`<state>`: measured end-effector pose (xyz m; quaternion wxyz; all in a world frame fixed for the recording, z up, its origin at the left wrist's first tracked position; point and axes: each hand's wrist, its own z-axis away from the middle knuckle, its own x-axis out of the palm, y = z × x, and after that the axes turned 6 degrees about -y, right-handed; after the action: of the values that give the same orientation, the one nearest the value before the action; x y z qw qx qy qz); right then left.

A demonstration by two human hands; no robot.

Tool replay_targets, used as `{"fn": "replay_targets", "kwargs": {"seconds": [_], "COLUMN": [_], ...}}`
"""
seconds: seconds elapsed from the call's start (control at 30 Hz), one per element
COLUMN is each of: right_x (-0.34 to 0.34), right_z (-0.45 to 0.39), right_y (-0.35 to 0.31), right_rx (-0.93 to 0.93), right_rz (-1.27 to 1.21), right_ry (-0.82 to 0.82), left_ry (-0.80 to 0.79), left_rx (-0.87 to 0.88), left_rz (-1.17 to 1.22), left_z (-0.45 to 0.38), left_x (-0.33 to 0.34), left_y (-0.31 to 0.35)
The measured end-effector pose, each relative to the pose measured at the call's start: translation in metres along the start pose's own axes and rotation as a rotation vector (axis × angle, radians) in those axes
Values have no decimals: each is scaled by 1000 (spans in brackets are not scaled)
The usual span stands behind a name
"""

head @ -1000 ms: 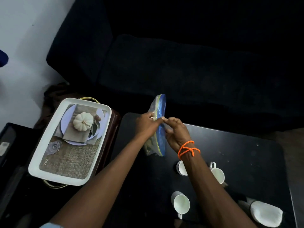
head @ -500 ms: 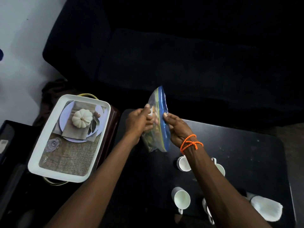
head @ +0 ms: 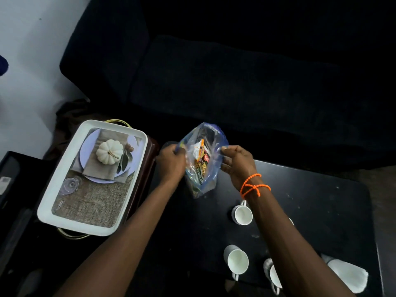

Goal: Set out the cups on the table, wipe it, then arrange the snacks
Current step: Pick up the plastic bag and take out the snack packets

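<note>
A clear zip bag with a blue rim (head: 201, 161) hangs over the far left part of the black table (head: 321, 206), its mouth pulled wide. Wrapped snacks (head: 200, 156) show inside. My left hand (head: 171, 161) grips the bag's left lip and my right hand (head: 237, 161), with an orange bead bracelet at the wrist, grips the right lip. White cups stand on the table: one (head: 242, 214) just under my right wrist, one (head: 236, 261) nearer me, and a third (head: 273, 274) partly hidden by my right forearm. A white cloth (head: 347, 275) lies at the table's near right corner.
A white tray (head: 64, 183) with a printed pumpkin picture rests on a dark brown stand left of the table. A dark sofa (head: 214, 71) runs behind the table. A black box (head: 10, 174) sits at the far left, by the white wall.
The bag was closed with both hands pinching its top together. My hands have since pulled apart, opening the mouth so the snacks inside show.
</note>
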<state>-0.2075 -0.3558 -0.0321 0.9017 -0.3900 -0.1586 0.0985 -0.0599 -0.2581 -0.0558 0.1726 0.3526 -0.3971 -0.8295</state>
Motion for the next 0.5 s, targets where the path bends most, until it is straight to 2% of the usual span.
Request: {"fn": "replay_targets", "kwargs": {"seconds": [0.1, 0.2, 0.27, 0.33, 0.37, 0.4, 0.47, 0.5], "right_x": [-10, -13, -4, 13, 22, 32, 46, 51], "right_z": [1, 14, 26, 31, 30, 25, 6, -3], "right_y": [-10, -17, -20, -21, -19, -17, -3, 7], "right_rx": [-177, -454, -717, -935, -943, -858, -481, -337], "right_rz": [235, 654, 877, 955, 1004, 1084, 1373, 1469], "right_ry": [295, 472, 515, 419, 312, 174, -77, -131], "left_ry": [183, 185, 121, 51, 28, 18, 30, 39], "left_rx": [76, 178, 252, 298, 308, 312, 314, 317], "left_rz": [59, 153, 177, 177, 170, 161, 149, 147], "left_z": [-4, 0, 4, 10, 13, 17, 23, 25], "left_x": [-20, -25, -22, -17, -14, -11, -7, -6], "left_y": [-8, -8, -10, -12, -14, -14, -16, -16]}}
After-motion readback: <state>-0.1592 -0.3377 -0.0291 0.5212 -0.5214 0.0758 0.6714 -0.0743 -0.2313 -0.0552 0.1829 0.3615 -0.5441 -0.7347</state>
